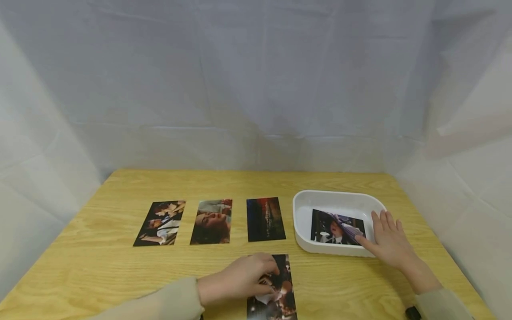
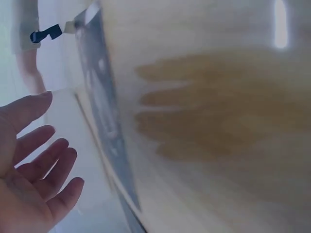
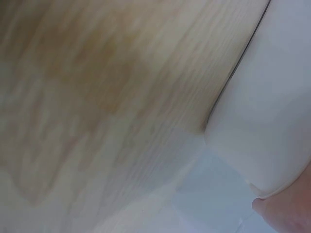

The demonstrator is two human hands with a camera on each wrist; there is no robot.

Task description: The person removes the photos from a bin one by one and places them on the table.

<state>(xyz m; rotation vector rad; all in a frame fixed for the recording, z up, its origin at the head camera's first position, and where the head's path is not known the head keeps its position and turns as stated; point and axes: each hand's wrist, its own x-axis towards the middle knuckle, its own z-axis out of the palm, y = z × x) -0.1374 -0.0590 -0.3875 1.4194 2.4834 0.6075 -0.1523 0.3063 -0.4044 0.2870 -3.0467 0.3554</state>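
Note:
My left hand (image 1: 244, 278) hovers over a dark photo card (image 1: 285, 306) at the table's front, covering part of its left side. In the left wrist view the fingers of that hand (image 2: 36, 170) are loosely bent and grip nothing. My right hand (image 1: 394, 244) lies with fingers spread across the right rim of a white plastic tray (image 1: 320, 194), its thumb reaching over the front edge. Inside the tray lies another photo card (image 1: 325, 226), showing a figure and striped cloth. Part of the right hand (image 3: 289, 204) shows at the tray wall (image 3: 262, 111) in the right wrist view.
Left of the tray, three photo cards lie in a row: a dark blue and red one (image 1: 266, 220), a close-up of a face (image 1: 212, 222) and a darker picture (image 1: 161, 223). White sheeting (image 1: 256, 89) hangs behind the wooden table (image 1: 212, 180).

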